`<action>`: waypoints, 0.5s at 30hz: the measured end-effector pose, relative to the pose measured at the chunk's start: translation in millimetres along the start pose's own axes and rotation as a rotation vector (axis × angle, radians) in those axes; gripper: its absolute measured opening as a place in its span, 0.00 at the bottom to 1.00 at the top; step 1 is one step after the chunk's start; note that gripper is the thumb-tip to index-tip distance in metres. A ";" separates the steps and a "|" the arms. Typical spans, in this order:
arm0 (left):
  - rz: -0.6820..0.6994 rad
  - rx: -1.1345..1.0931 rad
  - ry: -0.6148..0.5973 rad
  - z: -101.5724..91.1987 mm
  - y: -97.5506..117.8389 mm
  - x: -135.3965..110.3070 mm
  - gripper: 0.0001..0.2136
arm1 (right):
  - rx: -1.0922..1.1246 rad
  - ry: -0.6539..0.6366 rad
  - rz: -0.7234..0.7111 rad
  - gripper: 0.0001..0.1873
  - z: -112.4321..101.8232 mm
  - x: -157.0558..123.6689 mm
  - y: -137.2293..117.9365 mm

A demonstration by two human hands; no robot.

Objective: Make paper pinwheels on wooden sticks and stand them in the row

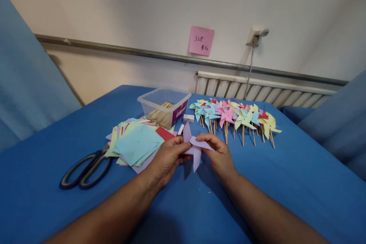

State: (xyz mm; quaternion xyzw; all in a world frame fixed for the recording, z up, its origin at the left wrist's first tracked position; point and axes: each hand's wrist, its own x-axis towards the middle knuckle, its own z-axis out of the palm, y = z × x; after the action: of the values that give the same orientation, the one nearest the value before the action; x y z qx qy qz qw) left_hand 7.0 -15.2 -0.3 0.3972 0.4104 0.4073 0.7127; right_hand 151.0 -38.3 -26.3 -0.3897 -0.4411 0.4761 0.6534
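Note:
A lilac paper pinwheel [196,156] with folded blades is held up between my two hands, above the blue cloth. My left hand [171,158] pinches it from the left, thumb pressed near its centre. From the right, my right hand [220,156] grips a blade at the upper right. Neither hand shows a stick on this pinwheel. Just left of my left hand lies a pile of coloured paper squares [138,143], light blue on top. Behind my hands sits a small white box [188,118].
Black-handled scissors [85,169] lie left of the paper, blades partly under it. A clear plastic box [164,101] holds wooden sticks [160,114]. Several finished pinwheels [227,114] on sticks lie at the back right of the blue-covered table [274,190]. A radiator [257,88] stands behind.

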 end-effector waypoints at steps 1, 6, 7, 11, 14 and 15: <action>0.003 0.001 0.005 -0.2 0.5 0.0 0.09 | 0.010 -0.005 0.011 0.06 -0.7 0.0 1.3; 0.009 0.007 -0.006 -0.4 0.8 -0.2 0.10 | 0.047 -0.043 0.005 0.07 -4.4 0.9 3.8; 0.011 0.010 -0.008 -0.3 0.5 -0.3 0.10 | 0.033 -0.039 -0.001 0.07 -4.7 1.1 3.3; 0.042 0.058 -0.009 -0.2 0.0 -0.9 0.12 | -0.079 -0.015 -0.024 0.06 -4.7 1.3 1.4; 0.069 0.105 -0.011 -0.4 1.1 -1.2 0.14 | -0.131 -0.020 -0.047 0.07 -5.3 1.7 2.6; 0.074 0.116 -0.011 -0.5 1.5 -1.1 0.14 | -0.136 -0.023 -0.053 0.07 -5.9 1.9 3.1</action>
State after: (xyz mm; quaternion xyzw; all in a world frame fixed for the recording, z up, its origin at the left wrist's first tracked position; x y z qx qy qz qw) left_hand 5.8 -15.5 1.2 0.4547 0.4145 0.4066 0.6753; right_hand 156.0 -36.3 -30.6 -0.4159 -0.4903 0.4318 0.6327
